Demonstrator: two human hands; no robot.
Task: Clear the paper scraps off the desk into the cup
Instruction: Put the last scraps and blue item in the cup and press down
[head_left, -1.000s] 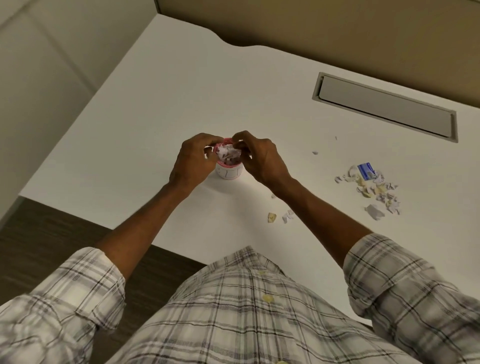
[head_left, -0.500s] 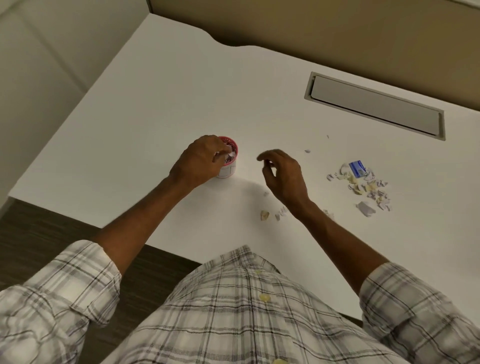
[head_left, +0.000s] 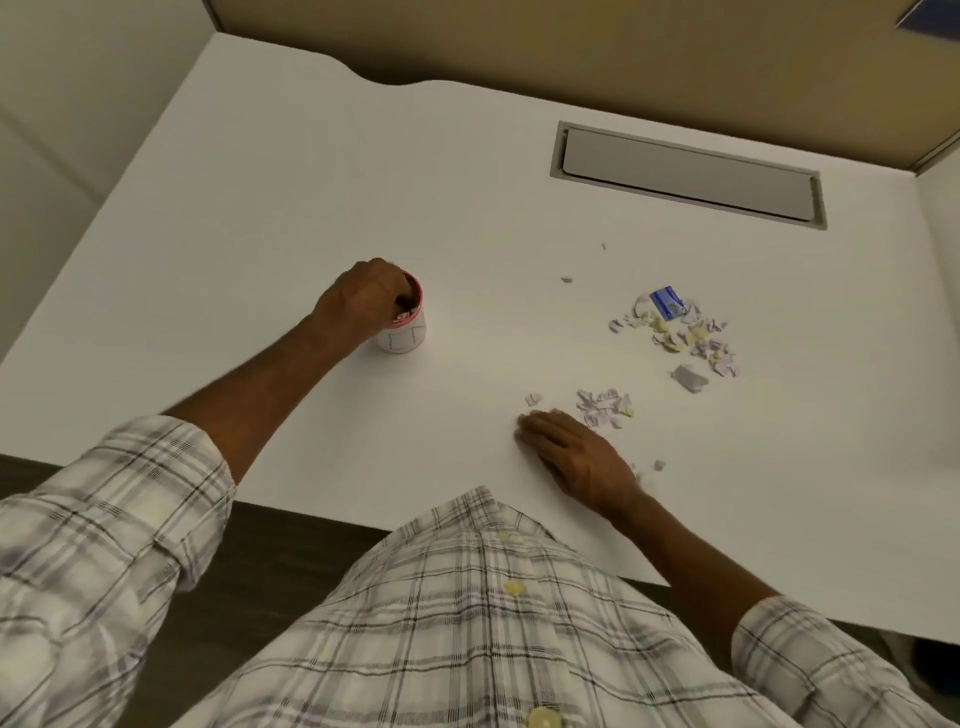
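Left hand (head_left: 363, 299) grasping the cup (head_left: 408, 338) at the rim, fingers curling into its mouth, right hand (head_left: 576, 460) lying released, fingers flat on the table (head_left: 260, 208) beside paper scraps (head_left: 602, 408)

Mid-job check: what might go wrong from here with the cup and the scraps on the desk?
The cup looks nearly full where the left hand reaches into it, so added scraps may spill, or the cup may tip.
The right hand lies flat beside the near pile, close to the front edge of the desk; a sweep could drop pieces to the floor.
The tiny far specks are easily missed.
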